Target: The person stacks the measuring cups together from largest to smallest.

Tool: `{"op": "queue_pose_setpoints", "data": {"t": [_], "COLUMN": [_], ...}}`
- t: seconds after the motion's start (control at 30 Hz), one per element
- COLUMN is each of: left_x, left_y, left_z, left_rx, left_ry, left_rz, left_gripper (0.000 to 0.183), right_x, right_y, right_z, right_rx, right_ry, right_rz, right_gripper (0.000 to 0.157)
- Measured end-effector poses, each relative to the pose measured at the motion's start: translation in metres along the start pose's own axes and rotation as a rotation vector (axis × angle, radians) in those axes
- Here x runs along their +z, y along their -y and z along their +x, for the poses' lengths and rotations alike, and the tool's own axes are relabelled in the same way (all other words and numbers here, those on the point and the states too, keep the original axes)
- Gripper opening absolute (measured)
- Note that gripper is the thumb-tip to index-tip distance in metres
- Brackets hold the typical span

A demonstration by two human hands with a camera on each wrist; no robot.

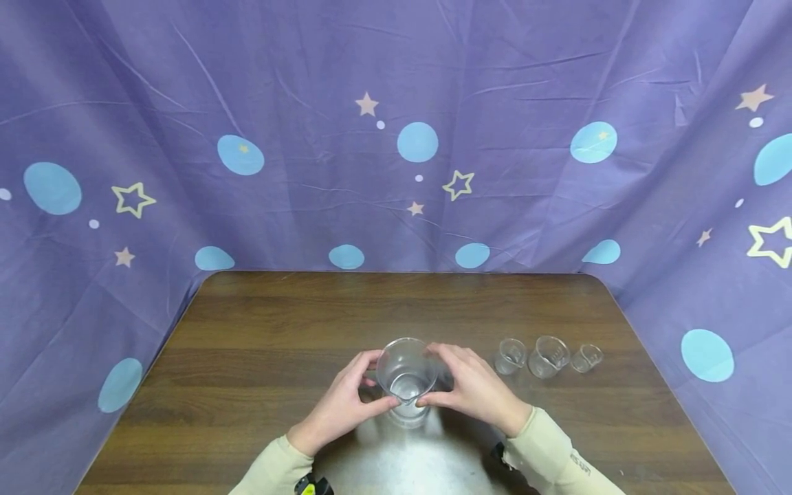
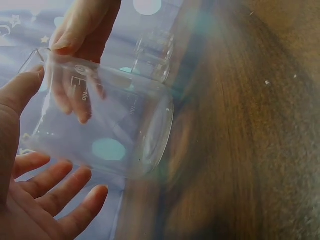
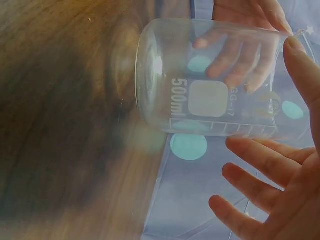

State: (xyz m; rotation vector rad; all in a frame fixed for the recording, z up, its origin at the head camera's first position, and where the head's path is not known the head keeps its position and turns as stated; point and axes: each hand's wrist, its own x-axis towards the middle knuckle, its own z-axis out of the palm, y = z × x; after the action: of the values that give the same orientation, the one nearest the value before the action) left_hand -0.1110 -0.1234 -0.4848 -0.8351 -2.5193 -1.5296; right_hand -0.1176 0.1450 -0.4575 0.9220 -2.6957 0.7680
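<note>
A clear glass beaker stands upright in front of me, between both hands. My left hand grips its left side near the rim, and my right hand grips the right side at the same height. Both thumbs press on the near rim, one on each side of the spout. In the right wrist view the beaker carries a white "500ml" print and scale marks. The lower fingers of each hand spread away from the glass. Whether the base touches the table cannot be told.
Three smaller glass beakers stand in a row to the right: a small one, a wider one and the smallest. The brown wooden table is enclosed by a purple patterned curtain at the back and sides.
</note>
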Motion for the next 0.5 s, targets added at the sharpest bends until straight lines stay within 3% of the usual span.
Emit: {"op": "queue_pose_setpoints", "data": {"t": [0.17,0.5], "left_x": [0.0009,0.0021], "left_y": [0.0014,0.0033], "left_z": [0.0002,-0.0006], "left_rx": [0.016,0.013], "left_ry": [0.007,0.091], "left_rz": [0.011,0.016], "left_gripper": [0.074,0.082], "right_x": [0.0017,0.004], "right_y": [0.001,0.0011], "right_z": [-0.0029,-0.007], "right_rx": [0.006,0.025], "right_ry": [-0.004,0.014], "right_rz": [0.01,0.013], "right_gripper": [0.081,0.081]}}
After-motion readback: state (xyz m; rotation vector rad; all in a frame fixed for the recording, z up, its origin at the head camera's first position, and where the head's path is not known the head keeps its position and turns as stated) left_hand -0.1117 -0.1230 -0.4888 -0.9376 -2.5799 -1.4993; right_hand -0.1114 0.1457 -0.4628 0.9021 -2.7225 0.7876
